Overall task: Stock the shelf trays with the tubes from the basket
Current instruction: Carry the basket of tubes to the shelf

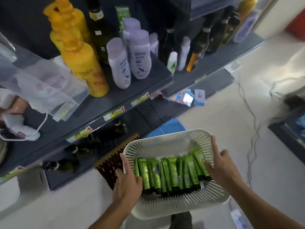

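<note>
A white slotted basket (pixel 166 138) sits low in front of me with several green tubes (pixel 171 172) lying side by side in it, dark caps toward me. My left hand (pixel 127 182) rests on the basket's left rim, fingers touching the leftmost tubes. My right hand (pixel 222 166) reaches in from the right, thumb up along the rim and fingers pressed against the rightmost tubes. A clear plastic shelf tray (pixel 54 95) stands on the dark shelf at upper left.
Yellow bottles (pixel 82 63), lilac bottles (pixel 130 58) and dark glass bottles (pixel 100 30) fill the shelf (pixel 125 95). A brown slotted crate (pixel 112 164) and a blue stool (pixel 171 128) sit under the basket. Cables (pixel 252 123) trail over the pale floor at right.
</note>
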The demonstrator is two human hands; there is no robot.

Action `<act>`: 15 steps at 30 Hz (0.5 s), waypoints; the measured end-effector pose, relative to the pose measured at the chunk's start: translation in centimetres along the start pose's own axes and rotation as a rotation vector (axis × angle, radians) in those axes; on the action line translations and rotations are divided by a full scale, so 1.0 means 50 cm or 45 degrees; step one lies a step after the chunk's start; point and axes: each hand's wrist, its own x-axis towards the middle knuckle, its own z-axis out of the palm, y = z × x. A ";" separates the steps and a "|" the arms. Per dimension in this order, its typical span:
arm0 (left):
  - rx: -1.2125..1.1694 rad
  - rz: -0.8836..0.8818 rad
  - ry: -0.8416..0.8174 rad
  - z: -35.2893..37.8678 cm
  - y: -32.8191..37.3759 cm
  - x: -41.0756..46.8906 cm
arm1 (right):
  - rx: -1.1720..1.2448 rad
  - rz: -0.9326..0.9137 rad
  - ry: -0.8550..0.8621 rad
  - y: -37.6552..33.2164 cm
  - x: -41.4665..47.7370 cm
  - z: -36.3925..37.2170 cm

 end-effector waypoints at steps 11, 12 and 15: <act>-0.120 -0.466 0.184 0.021 0.205 0.022 | -0.214 -0.491 -0.126 -0.010 0.305 -0.085; -0.148 -0.487 0.195 0.024 0.214 0.018 | -0.231 -0.525 -0.139 -0.015 0.324 -0.089; -0.219 -0.522 0.251 0.040 0.224 0.021 | -0.264 -0.579 -0.171 -0.030 0.363 -0.091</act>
